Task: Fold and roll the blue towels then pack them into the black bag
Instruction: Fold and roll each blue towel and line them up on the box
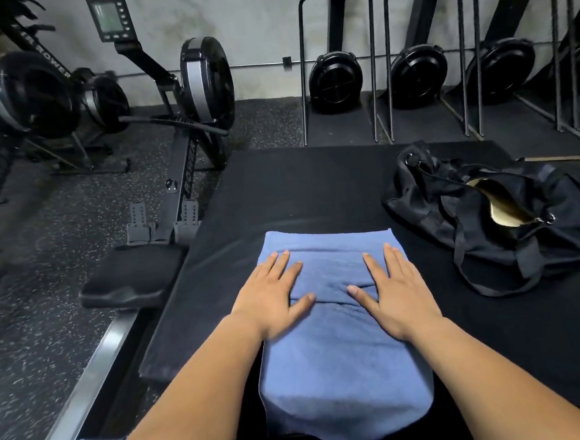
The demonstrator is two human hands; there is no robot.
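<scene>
Towel (343,370) lies lengthwise on the black mat (313,183), far edge square, near end hanging toward the person; both hands press on its far half. The left hand (273,296) sits at the left edge and the right hand (395,291) at the right edge; each is flat, fingers straight and a little spread, holding nothing. A raised crease runs across the cloth between the two thumbs. The bag (487,213) rests on the same mat, well apart to the right, its mouth gaping on a pale gold lining.

The step in hand looks like smoothing before the roll. To do it well, sweep the palms outward from the middle so the crease flattens rather than gets trapped; keep the long edges parallel, since any skew will make the roll taper; how many layers are folded here is hard to tell from this angle, so check that the edges line up before rolling. Start the roll from one short end, first turn tight under the fingertips, pressure even from both hands; a firm, even roll should slip into the open bag more easily.
</scene>
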